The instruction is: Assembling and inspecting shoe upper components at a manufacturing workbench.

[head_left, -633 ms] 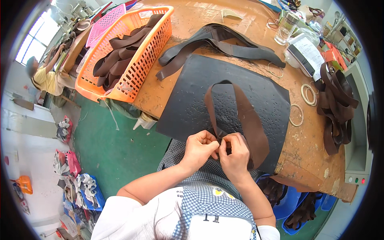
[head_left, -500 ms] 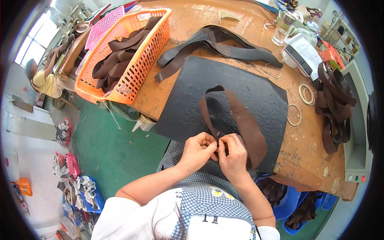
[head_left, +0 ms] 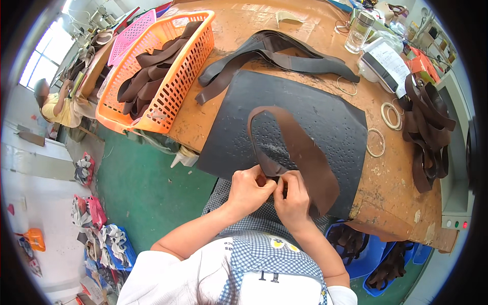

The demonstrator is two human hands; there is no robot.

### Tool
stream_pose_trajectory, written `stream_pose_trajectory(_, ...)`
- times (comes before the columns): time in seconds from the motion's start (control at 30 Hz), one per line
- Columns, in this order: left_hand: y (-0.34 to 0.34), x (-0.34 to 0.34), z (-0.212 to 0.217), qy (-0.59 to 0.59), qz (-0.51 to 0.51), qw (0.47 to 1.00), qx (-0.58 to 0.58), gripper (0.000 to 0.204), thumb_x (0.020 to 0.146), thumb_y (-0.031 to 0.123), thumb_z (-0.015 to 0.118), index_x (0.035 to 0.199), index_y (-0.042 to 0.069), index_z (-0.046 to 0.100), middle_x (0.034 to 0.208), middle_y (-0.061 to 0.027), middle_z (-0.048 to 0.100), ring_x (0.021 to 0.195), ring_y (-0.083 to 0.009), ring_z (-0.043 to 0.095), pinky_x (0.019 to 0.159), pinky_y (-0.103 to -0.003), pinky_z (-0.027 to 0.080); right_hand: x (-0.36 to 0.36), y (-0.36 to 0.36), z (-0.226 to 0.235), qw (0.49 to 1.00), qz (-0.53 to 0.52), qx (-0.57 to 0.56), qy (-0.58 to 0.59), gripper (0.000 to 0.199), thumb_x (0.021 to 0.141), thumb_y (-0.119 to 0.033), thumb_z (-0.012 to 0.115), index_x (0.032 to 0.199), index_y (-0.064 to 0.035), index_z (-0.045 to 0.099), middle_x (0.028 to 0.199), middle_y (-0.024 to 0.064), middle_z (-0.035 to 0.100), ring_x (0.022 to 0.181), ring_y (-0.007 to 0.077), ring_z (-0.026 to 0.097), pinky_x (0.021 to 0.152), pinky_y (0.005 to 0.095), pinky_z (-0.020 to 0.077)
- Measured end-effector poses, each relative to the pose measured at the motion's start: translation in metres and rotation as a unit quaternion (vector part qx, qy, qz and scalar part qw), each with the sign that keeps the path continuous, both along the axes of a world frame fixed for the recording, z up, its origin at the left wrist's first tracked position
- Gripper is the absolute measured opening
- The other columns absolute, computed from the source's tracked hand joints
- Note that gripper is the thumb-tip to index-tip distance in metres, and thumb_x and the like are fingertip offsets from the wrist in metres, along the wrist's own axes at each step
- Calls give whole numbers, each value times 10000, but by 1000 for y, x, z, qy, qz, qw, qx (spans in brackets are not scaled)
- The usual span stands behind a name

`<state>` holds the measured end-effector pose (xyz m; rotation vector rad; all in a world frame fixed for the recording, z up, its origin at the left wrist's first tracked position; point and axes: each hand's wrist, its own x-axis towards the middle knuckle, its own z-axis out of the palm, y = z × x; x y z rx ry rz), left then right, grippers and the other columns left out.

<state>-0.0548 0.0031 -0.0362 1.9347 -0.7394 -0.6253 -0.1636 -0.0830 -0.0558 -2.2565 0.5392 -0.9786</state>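
Observation:
A brown leather-like strip [head_left: 311,162] stands in a loop over the black pitted mat [head_left: 223,127]. My left hand [head_left: 250,190] and my right hand [head_left: 293,198] meet at the near side of this loop, both closed in a pinch on the strip. Their fingertips almost touch, and they hide the exact spot being held. The loop's broad right side bends down past my right hand. Beyond the mat lies a bundle of long dark strips [head_left: 284,62], folded over on the wooden table.
An orange basket [head_left: 175,94] full of brown strips stands at the table's left edge. To the right are rubber bands [head_left: 391,116], more brown strips [head_left: 427,129], a glass [head_left: 358,34] and papers [head_left: 389,63]. Blue bins [head_left: 366,262] sit below. Another person [head_left: 58,107] works far left.
The strip's loop has shifted slightly left and opened wider at its near left side. My hands stay pinched together, with small shifts of the fingers.

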Motion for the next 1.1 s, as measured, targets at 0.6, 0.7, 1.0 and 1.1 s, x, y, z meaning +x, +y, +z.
stream_pose_trajectory(0.6,-7,13,21,208,1,977,50,180,897,78,620,967,-85,645,743,-93,695,571,-132,664,496,-253,540,3,2,2,993,-10,-89,74,195,801,-5,686,990,25,649,918,105,600,773,292,651,657,369,541)
stream_pose_trajectory(0.7,-9,8,15,127,-2,991,32,175,886,79,640,904,-93,666,714,-105,704,553,-137,667,485,-263,539,2,3,2,990,-17,-105,89,131,842,-6,672,965,31,649,869,121,619,741,299,652,635,373,537)
stream_pose_trajectory(1.0,-12,4,19,89,-4,996,-6,186,838,97,650,804,-78,701,614,-150,686,519,-195,689,486,-311,544,-6,4,-12,994,-55,-54,83,158,892,-39,656,1033,29,631,851,161,675,755,316,682,635,386,542)
stream_pose_trajectory(1.1,-6,12,19,159,9,985,61,175,842,91,641,816,-71,700,604,-144,681,533,-195,695,478,-310,542,2,4,-3,986,-70,-118,92,293,863,-32,671,1149,17,631,847,142,681,760,315,684,664,386,550)
